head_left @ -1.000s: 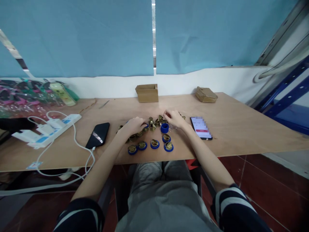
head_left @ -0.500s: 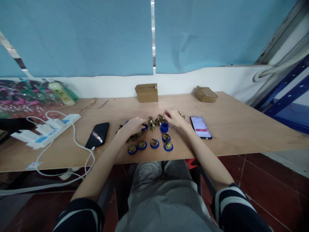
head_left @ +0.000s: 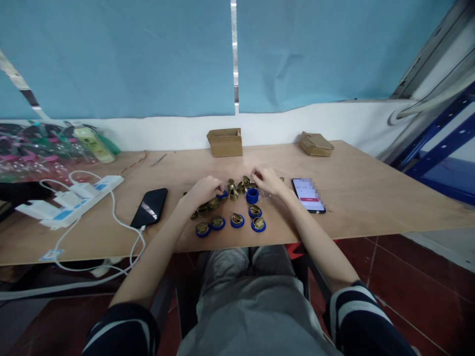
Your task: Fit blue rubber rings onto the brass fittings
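My left hand (head_left: 207, 190) is closed, its fingertips down on a blue ring (head_left: 222, 195); whatever sits inside that ring is mostly covered by the fingers. Loose round brass pieces (head_left: 203, 210) lie under and beside this hand. My right hand (head_left: 267, 180) is curled with fingertips pinched together above the far brass pieces (head_left: 241, 187); what they hold is too small to tell. Just in front of it stands a stack of blue rings (head_left: 252, 196). Nearer the table edge, several brass pieces sit in blue rings, one of them a ringed brass piece (head_left: 237, 220).
A lit phone (head_left: 308, 195) lies right of my right arm, a dark phone (head_left: 150, 206) left of my left arm. White cables trail from a power strip (head_left: 81, 200). An open cardboard box (head_left: 225, 143), a brown package (head_left: 316, 144) and clear bottles (head_left: 44, 153) stand at the back.
My left fingers have shifted slightly at the blue ring, which now shows more plainly below them. My right hand stays almost still, and the ringed brass pieces have not moved.
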